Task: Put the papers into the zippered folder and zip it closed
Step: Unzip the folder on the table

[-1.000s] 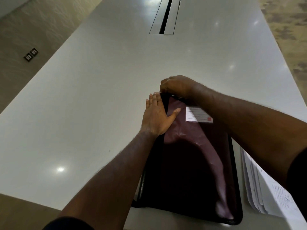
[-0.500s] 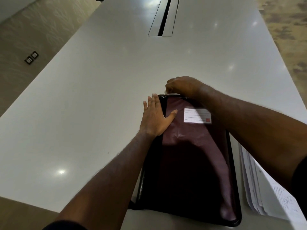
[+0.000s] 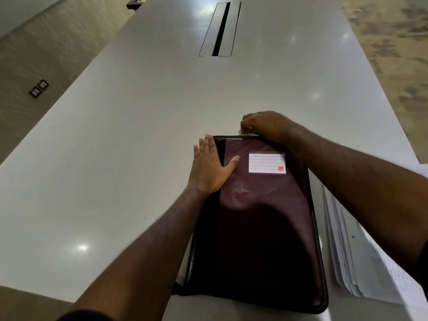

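Note:
A dark maroon zippered folder [image 3: 261, 223] with black edging and a white label card lies flat on the white table [image 3: 115, 158]. My left hand [image 3: 212, 166] presses flat on its far left corner, fingers spread. At the folder's far edge, near the middle, my right hand [image 3: 264, 125] is curled with the fingertips pinched on the zipper pull; the pull itself is hidden by the fingers. A stack of white papers [image 3: 361, 262] lies on the table right of the folder, partly under my right forearm.
A long cable slot [image 3: 220, 28] with metal flaps runs down the table's middle, farther away. The table's right edge passes close behind the papers. Floor sockets [image 3: 39, 88] sit in the floor on the left.
My right hand has slid to the right along the folder's far edge, from the left corner toward the middle. My left hand stays pressed on the corner.

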